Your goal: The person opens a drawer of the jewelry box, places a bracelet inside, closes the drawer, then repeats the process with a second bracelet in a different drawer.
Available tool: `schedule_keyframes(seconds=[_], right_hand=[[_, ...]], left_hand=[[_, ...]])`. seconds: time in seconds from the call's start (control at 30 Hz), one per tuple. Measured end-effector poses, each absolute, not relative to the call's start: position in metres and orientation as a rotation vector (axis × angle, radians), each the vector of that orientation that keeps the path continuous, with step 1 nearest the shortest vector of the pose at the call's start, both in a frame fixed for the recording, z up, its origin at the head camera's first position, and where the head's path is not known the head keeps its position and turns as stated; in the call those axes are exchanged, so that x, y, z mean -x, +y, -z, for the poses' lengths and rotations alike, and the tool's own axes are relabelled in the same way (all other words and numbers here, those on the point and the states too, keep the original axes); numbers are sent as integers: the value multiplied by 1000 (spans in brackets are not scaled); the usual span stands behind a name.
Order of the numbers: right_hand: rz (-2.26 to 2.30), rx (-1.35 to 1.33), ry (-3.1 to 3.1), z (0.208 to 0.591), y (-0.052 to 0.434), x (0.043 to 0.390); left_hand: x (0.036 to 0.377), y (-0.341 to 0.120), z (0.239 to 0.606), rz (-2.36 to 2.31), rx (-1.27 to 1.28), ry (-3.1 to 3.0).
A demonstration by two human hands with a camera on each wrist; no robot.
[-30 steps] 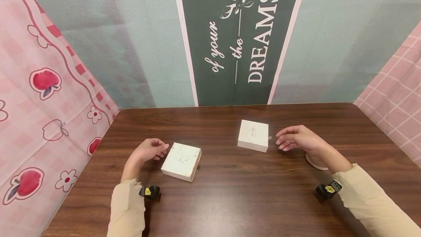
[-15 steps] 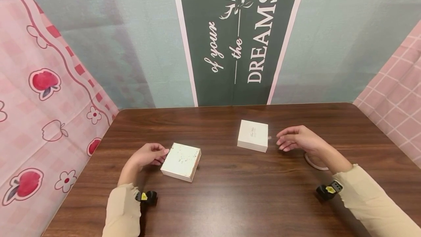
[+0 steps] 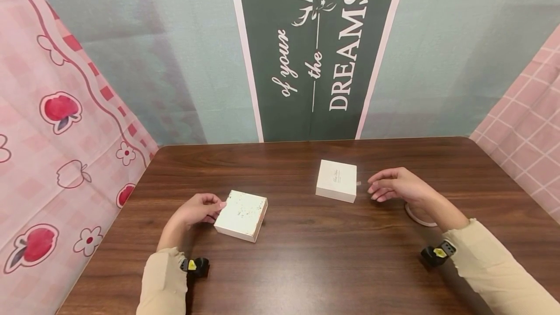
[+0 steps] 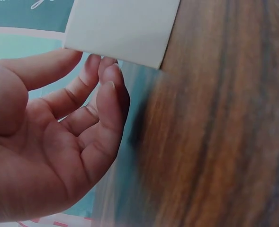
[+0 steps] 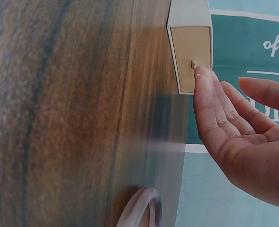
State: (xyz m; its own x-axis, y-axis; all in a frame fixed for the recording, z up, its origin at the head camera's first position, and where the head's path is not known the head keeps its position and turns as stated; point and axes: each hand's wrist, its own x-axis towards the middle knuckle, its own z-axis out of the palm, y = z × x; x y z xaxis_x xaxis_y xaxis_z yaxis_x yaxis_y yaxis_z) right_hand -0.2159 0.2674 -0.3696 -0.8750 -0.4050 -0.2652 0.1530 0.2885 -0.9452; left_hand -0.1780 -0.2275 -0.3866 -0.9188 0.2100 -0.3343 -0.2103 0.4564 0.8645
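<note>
My left hand is at the left side of a white box with gold speckles. Its thumb tip lies on the box's top edge; the other fingertips, loosely bent, reach the side, as the left wrist view shows. A second white box, with small printed lettering, sits farther back, right of centre. Just right of it hovers my right hand, fingers relaxed and holding nothing. The right wrist view shows this box's beige drawer end with a small pull tab close to the fingertips.
A pale pinkish ring lies on the brown wooden table, partly hidden under the right forearm. Behind the table hangs a green cloth with lettering. Pink patterned cloths border both sides. Each wrist wears a black camera.
My left hand has lowered slightly and come right up to the speckled box, its thumb now on the edge. Both boxes and my right hand stay in place.
</note>
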Motion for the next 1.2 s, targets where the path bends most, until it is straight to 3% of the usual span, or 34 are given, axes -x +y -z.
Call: schedule_keyframes(seconds=[1.2], right_hand=[[1656, 278, 2096, 356, 236, 223]], left_hand=[[179, -226, 391, -1467, 34, 2345]])
